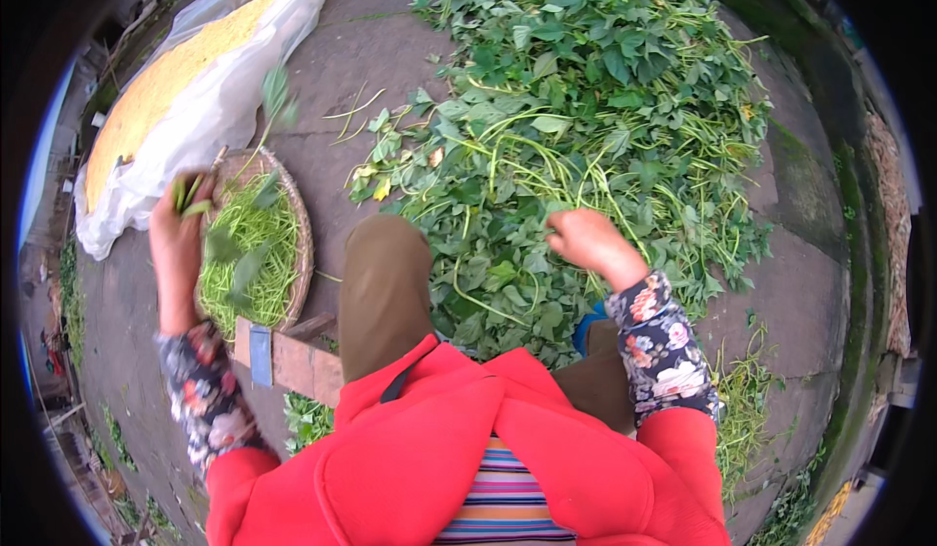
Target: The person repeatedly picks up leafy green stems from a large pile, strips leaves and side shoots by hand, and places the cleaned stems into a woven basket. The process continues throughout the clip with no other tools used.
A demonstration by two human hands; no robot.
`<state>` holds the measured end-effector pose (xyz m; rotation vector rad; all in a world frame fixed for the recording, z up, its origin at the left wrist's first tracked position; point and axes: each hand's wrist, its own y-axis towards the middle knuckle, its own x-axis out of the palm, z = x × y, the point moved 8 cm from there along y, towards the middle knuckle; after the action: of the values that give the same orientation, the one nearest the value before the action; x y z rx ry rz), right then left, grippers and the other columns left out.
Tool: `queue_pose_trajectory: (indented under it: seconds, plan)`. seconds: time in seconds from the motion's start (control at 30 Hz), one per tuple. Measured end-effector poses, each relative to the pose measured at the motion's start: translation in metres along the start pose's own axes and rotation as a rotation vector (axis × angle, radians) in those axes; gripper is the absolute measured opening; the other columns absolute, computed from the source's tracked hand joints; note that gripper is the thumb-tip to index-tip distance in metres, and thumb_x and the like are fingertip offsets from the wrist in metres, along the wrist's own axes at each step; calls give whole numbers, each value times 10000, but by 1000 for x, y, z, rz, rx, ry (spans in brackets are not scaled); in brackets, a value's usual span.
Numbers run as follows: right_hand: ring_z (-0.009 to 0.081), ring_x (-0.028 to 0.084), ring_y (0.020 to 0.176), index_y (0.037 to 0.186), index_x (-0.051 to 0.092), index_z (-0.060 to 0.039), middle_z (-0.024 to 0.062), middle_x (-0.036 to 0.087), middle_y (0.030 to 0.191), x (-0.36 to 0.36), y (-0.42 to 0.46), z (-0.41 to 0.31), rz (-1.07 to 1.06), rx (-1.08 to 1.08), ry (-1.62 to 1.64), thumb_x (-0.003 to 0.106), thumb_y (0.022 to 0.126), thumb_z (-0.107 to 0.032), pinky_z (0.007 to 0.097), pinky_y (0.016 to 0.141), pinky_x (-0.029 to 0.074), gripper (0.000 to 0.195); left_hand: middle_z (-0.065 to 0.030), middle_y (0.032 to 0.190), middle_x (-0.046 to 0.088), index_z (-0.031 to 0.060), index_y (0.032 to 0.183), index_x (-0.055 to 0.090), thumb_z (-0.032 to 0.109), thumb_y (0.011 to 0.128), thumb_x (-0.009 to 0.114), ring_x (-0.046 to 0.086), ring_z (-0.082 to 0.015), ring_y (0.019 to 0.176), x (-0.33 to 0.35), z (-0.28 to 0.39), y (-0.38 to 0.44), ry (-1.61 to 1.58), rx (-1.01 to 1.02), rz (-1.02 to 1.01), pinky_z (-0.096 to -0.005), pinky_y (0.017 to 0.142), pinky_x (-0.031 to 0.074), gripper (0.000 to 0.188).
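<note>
My left hand [179, 217], at the left rim of a round woven basket [299, 202], grips a few short green stems [193, 202]. Light green leaf stalks [252, 260] fill that basket, and blurred leaves [249, 275] show over them. One long leafy sprig [274, 99] stands up past its far rim, its leaf smeared by motion. Over the near part of a big heap of leafy green vines [542, 136], probably sweet potato, is my right hand [594, 244]. Its fingers are curled, and whether anything is pinched at the blurred fingertips cannot be made out.
White plastic sheeting [241, 92] with yellow grain [176, 85] spreads at the far left. A wooden bench [307, 363] is beside my left leg. Stripped vines [747, 399] lie on the concrete [790, 290] at right, near a mossy ledge [856, 275]. Loose stalks [355, 113] lie beyond the basket.
</note>
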<state>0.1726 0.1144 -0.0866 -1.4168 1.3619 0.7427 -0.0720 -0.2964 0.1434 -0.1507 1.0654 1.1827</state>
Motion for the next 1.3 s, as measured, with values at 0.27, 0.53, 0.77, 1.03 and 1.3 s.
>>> queue_pose_trajectory:
  seconds: [0.27,0.53,0.77,1.03,1.3]
  plan:
    - [377,668,945,1001,700,-24,197,709,965,-21,6,-24,24,-56,78,630,860,-245,474,847,523,271,-191,867,702,96,972,743,220,788,768,682,-381,828,-101,-162,-252,828,-490,-765,-475,712,544,223]
    - [354,686,948,1009,735,-38,202,710,1010,123,46,-63,-327,-110,51,595,839,-203,462,831,551,276,-200,916,700,95,1015,735,133,833,726,671,-401,877,-54,-130,-229,486,-478,-562,-437,710,531,186]
    - [351,699,965,982,711,-6,193,722,994,286,8,-58,-300,94,-33,601,835,-146,451,824,565,231,56,746,509,4,1072,652,170,1030,564,419,-26,649,-67,-12,-72,-285,-139,194,-187,557,305,193]
    - [395,670,885,985,707,-66,196,700,946,135,12,-44,-14,127,263,676,849,-289,501,794,528,263,36,667,468,19,1018,618,247,1041,549,373,-56,578,44,64,31,-1284,0,186,-214,526,282,239]
    - [174,541,605,898,648,21,113,589,672,-75,-192,68,413,421,420,632,931,-173,347,593,451,198,52,635,382,0,989,611,223,1039,555,321,-57,563,143,137,51,-1559,13,-114,-233,526,272,235]
